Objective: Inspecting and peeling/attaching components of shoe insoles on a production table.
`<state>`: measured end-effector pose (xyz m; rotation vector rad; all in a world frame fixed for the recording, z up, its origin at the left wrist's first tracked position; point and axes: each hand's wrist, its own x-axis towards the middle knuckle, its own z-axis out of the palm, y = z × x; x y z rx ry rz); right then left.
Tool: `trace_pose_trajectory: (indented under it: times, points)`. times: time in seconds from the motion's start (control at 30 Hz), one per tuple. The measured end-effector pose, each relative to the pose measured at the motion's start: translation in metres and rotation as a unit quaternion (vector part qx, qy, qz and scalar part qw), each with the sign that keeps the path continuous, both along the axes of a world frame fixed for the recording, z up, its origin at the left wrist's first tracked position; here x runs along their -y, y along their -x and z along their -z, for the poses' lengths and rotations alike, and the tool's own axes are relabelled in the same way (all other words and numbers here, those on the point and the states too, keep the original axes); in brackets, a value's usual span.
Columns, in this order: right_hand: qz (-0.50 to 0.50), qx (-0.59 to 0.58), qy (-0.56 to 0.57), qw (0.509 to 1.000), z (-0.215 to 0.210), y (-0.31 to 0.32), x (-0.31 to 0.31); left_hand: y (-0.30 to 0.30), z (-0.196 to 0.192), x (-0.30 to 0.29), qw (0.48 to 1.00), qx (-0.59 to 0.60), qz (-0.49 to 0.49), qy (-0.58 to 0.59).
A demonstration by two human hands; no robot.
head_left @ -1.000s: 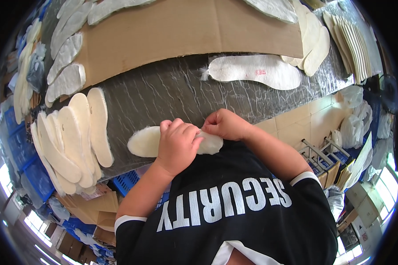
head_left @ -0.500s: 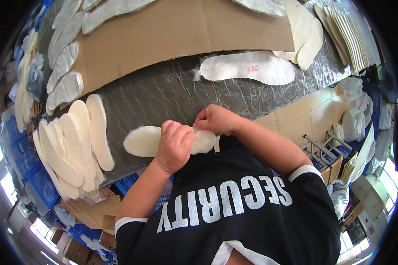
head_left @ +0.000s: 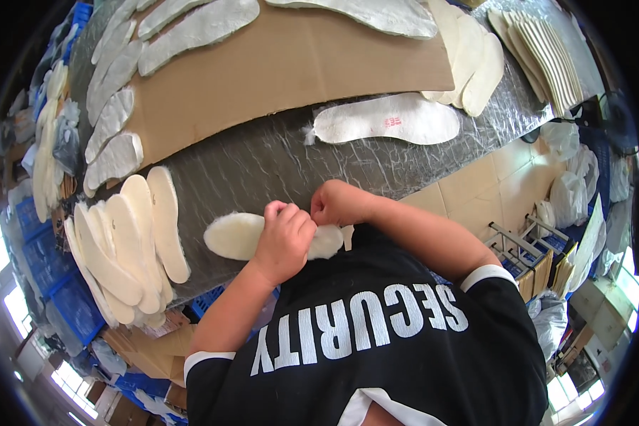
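1. Grips cream, fleecy, elongated insole (head_left: 234,236) just left of frame centre in curled left hand (head_left: 282,240).
2. Curls right hand (head_left: 339,202) closed near its upper edge; cannot tell whether pinching anything.
3. Could tear fleece by tugging too hard, or lose hold by loosening left grip.
4. Beyond, at upper right, shows flat white insole (head_left: 355,122), frayed at left tip.

We see a big brown cardboard sheet (head_left: 291,71) at twelve o'clock, see-through bags (head_left: 568,193) at three o'clock, a crinkly bag (head_left: 549,324) at four o'clock, and blue bins (head_left: 73,307) between eight and nine o'clock.
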<state>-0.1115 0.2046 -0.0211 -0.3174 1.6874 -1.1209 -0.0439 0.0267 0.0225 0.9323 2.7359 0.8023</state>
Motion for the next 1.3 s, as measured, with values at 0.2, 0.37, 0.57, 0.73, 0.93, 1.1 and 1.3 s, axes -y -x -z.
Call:
trace_pose_trajectory:
  times: [0.2, 0.37, 0.57, 0.73, 0.93, 1.1, 1.3]
  points:
    - [-0.012, -0.033, 0.004, 0.999, 0.008, 0.002, 0.002, 0.001, 0.006, 0.004, 0.996, -0.014, -0.013, -0.084]
    - [0.092, -0.024, 0.077, 0.992, 0.025, -0.005, -0.014, 0.010, 0.018, -0.007, 0.980, 0.059, -0.102, -0.163]
    - [0.179, -0.045, 0.057, 0.981, 0.003, -0.014, -0.043, 0.017, 0.029, -0.005, 0.986, 0.081, -0.088, -0.118]
    - [0.485, -0.125, -0.005, 0.866, -0.015, 0.012, -0.143, 0.031, 0.042, -0.003, 0.960, 0.130, -0.181, -0.170]
    - [0.515, -0.301, -0.218, 0.773, -0.020, 0.068, -0.232, 0.048, 0.058, 0.004, 0.956, 0.189, -0.203, -0.099]
    - [0.382, -0.333, -0.331, 0.796, 0.007, 0.081, -0.241, 0.057, 0.058, 0.011, 0.890, 0.343, -0.289, -0.080]
    - [0.443, -0.448, -0.292, 0.720, 0.040, 0.056, -0.232, 0.058, 0.051, 0.009, 0.855, 0.385, -0.323, -0.125]
